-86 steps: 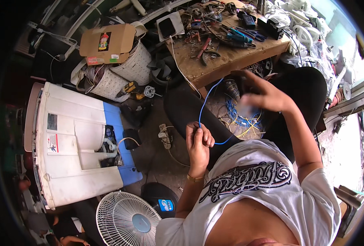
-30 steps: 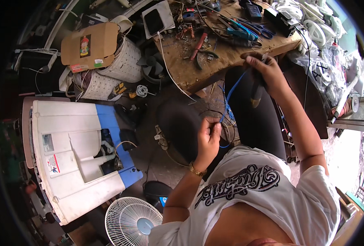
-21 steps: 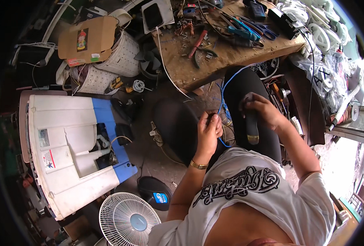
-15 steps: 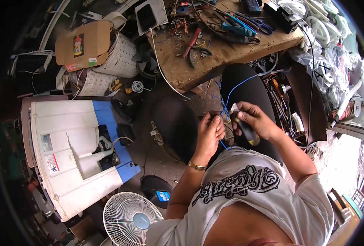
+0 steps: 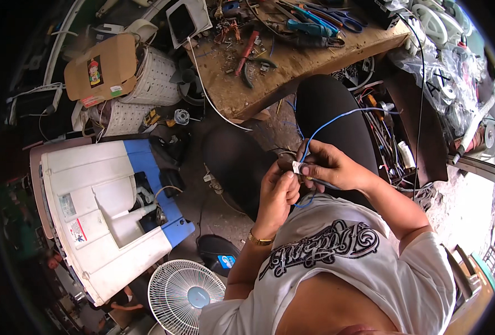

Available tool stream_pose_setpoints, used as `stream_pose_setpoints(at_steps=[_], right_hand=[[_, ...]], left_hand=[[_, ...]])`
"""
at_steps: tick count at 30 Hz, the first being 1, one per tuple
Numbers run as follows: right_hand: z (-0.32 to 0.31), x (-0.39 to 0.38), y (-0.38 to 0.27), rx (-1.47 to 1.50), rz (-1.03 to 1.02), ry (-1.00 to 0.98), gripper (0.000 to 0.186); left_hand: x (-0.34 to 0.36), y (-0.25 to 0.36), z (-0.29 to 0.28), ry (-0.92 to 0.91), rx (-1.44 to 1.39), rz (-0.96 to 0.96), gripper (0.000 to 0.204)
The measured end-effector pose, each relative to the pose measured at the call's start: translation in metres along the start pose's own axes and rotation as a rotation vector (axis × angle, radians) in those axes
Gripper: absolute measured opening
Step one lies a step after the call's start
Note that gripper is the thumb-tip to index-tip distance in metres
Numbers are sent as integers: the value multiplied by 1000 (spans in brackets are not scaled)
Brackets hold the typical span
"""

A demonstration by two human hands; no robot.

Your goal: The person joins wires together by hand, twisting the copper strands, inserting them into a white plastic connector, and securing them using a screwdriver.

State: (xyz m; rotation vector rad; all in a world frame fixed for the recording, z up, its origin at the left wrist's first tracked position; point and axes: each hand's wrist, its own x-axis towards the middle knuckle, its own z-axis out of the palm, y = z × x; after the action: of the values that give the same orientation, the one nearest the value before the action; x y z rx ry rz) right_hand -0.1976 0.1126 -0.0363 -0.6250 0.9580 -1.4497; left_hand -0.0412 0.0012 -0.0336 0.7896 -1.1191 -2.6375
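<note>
Both of my hands meet above my lap, close to my white shirt. My left hand [image 5: 276, 190] is closed in a pinch on a thin blue wire [image 5: 337, 116]. The wire arches up from my fingers and out to the right over my knee, with a small loop hanging below the hands. My right hand [image 5: 332, 166] is closed around a dark-handled knife [image 5: 324, 183]. Its pale, short front end [image 5: 297, 167] lies against my left fingertips. The exact spot where it meets the wire is hidden by the fingers.
A wooden bench [image 5: 231, 100] ahead bears red-handled pliers [image 5: 247, 53], blue-handled tools and scraps. To the right sits a toolbox [image 5: 390, 134] beside plastic-wrapped white parts [image 5: 440, 84]. Leftward are a white-and-blue machine casing [image 5: 102, 201], a fan [image 5: 186, 296] and a cardboard box [image 5: 102, 70].
My right hand has moved left against my left hand, and the knife has turned from steep to nearly level. The wire's free length now swings out to the right.
</note>
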Motion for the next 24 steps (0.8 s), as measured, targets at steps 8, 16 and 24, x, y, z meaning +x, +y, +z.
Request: stream_pose_setpoints(at_steps=[8,16,24], right_hand=[[-1,-2,4,-32,4,50,13],[-37,-5,-27,-35,17,155,29],[-4,-3,0,29,83,-90,22]], left_hand=[[-5,8,10,48,187,-7,10],[-23,5,-9,57,-54,-158,12],[-14,3,2,5,-71,-138,17]])
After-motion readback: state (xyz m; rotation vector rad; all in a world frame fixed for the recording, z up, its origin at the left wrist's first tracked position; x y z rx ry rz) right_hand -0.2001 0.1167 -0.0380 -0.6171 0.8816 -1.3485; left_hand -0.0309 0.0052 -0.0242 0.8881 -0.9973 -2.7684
